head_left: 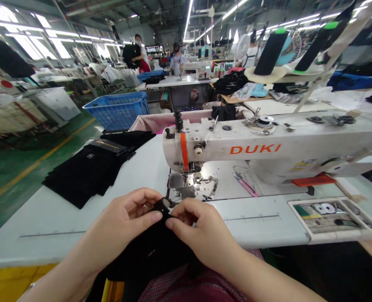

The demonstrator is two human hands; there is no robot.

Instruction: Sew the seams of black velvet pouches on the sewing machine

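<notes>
Black matte cloth [154, 251] runs lengthwise from my lap [186, 290] up to the table [144, 176], its folded end pointing away from me toward the smooth white machine [267, 140]; my left hand [131, 216] and right hand [201, 222] pinch that end, held close together

DUKI [261, 149] on sewing machine [305, 134], machine [204, 70] behind

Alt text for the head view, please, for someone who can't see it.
A person's left hand and right hand pinch a black cloth in front of a white DUKI sewing machine. Stacked black pieces lie on the table to the left; pink-handled snips lie right of the needle area.
</notes>
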